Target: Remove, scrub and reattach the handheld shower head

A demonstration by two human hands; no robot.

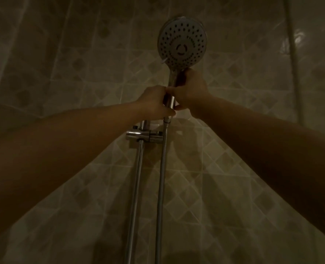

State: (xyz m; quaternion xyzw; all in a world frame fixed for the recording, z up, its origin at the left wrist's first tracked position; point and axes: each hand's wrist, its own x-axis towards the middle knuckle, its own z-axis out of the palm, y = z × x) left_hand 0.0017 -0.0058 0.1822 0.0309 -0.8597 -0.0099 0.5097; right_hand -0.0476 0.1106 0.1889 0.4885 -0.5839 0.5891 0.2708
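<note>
Handheld shower head [182, 42] raised against the tiled wall [62, 54], face toward the viewer, above the slide-rail bracket [144, 137]. The right hand [191, 92] is wrapped around the chrome handle just below the face; the left hand [154, 103] is closed about the handle's lower end, near the hose [161, 168] nut. The head looks light and rigid, its chrome probably slippery; the handle is the sensible grip. No containers are visible.

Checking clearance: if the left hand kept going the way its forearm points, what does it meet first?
The left hand already touches the shower head handle; going on up and right, it would meet the right hand first, though depth is unclear.
</note>
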